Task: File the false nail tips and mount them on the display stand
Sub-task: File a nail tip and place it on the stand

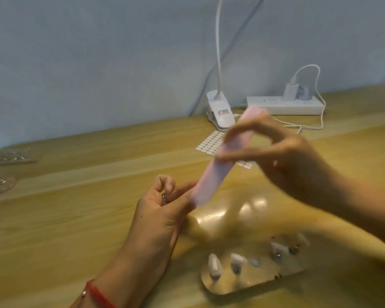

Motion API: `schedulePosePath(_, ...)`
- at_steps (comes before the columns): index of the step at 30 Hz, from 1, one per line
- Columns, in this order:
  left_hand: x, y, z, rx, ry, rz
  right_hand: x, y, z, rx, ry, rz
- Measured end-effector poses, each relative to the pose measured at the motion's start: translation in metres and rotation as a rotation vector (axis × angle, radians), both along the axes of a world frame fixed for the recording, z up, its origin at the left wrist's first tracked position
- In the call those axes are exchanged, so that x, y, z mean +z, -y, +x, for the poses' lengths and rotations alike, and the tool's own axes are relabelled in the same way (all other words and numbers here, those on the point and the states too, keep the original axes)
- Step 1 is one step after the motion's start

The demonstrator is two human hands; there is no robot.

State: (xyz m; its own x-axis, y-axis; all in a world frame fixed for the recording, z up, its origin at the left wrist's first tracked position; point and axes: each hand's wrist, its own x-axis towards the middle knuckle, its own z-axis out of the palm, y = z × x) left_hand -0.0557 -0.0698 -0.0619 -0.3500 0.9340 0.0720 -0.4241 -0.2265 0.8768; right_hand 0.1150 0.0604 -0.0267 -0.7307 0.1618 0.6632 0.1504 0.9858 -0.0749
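False nail tips [214, 266], small and pale, stand on several pegs of the glossy yellowish display stand [253, 283] at six o'clock on the light wooden table [76, 218], closest to the person; a couple of pegs look bare. Above it, mid-view, the right hand [287, 158] grips a long pink nail file [211, 181] across its upper half, the file slanting from one o'clock down to seven. The left hand [162, 210] reaches thumb and forefinger to the file's lower end with its other fingers curled. Blur hides that spot, so I cannot tell whether it pinches a tip. Filing seems the step in hand. To do it well, I'd hold the tip by its sides with the free edge exposed, keep the left hand steady, and draw the file in short, light, one-way strokes, checking both corners match. The white sheet of oval adhesive tabs [211, 142] lies at twelve o'clock, ready for mounting.
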Motion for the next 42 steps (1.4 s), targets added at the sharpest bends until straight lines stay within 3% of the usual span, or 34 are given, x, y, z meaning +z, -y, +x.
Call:
schedulePosePath(3,0.000,0.002,-0.002,0.008,-0.047,-0.036,0.005,-0.042,0.025,-0.215,-0.168,-0.162)
schedulePosePath(6,0.000,0.001,-0.002,0.027,-0.023,-0.046,-0.010,-0.042,0.025,-0.186,-0.169,-0.236)
schedulePosePath(16,-0.005,0.000,-0.004,0.021,-0.031,-0.010,0.003,-0.017,0.010,0.017,-0.189,-0.138)
schedulePosePath(21,-0.004,0.002,-0.002,-0.090,-0.070,0.082,-0.004,-0.002,0.001,0.096,-0.020,0.024)
schedulePosePath(25,-0.005,0.003,-0.003,-0.059,-0.156,0.043,0.012,-0.018,0.010,-0.018,-0.057,0.020)
schedulePosePath(29,-0.004,0.003,-0.002,-0.054,-0.198,0.016,-0.004,-0.010,0.005,0.052,-0.005,0.015)
schedulePosePath(34,-0.001,0.003,-0.004,-0.002,-0.165,-0.016,-0.001,-0.036,0.019,-0.093,-0.143,-0.160)
schedulePosePath(38,-0.001,0.003,-0.004,-0.005,-0.164,-0.040,-0.026,-0.025,0.010,-0.054,0.171,-0.279)
schedulePosePath(42,-0.003,0.003,-0.004,-0.021,-0.170,-0.056,-0.042,-0.020,0.000,-0.080,0.402,-0.170)
